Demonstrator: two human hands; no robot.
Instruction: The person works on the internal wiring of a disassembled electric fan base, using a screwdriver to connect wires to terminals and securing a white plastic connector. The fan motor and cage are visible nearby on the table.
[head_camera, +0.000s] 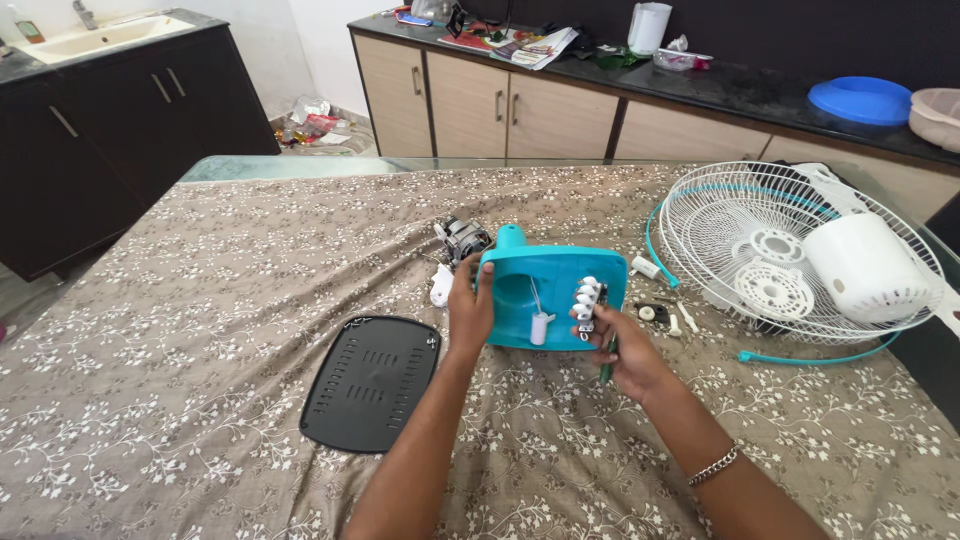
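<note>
Worktop (200, 330), covered by a brown flowered cloth, carries everything; I note items from largest down, placed relative to my fingers.

White wire fan guard (745, 250) with a white motor cover (865, 268) resting on it: well to the right of my right-hand fingers, apart from them. Not in the way.

Black vented base plate (372, 380): lies flat, left of and nearer me than my left-hand fingers, not touched.

Teal fan base housing (550, 298): the part in hand, between both hands, tipped up so its open underside faces me. Left hand (470, 312) is wrapped around its left edge, fingers closed on the rim. I judge this grip should stay firm and low so the shell does not rock while the right hand works.

Motor (463, 238): just beyond the left-hand fingers, behind the housing, apart from them.

White push-button switch block (587, 300): at the housing's right side. Right hand (625, 350) has its fingertips pinched on the block, and a green-handled tool (607, 368), probably a screwdriver, tucked under the remaining fingers. My judgement: move the block gently and squarely, since wires I cannot see clearly may run to it.

White cylindrical capacitor (539, 328): hangs on a thin lead inside the housing, between the two sets of fingers. Keep it clear of any pull.

Small loose white parts (655, 315): just right of the right-hand fingers; avoid sweeping them off.
</note>
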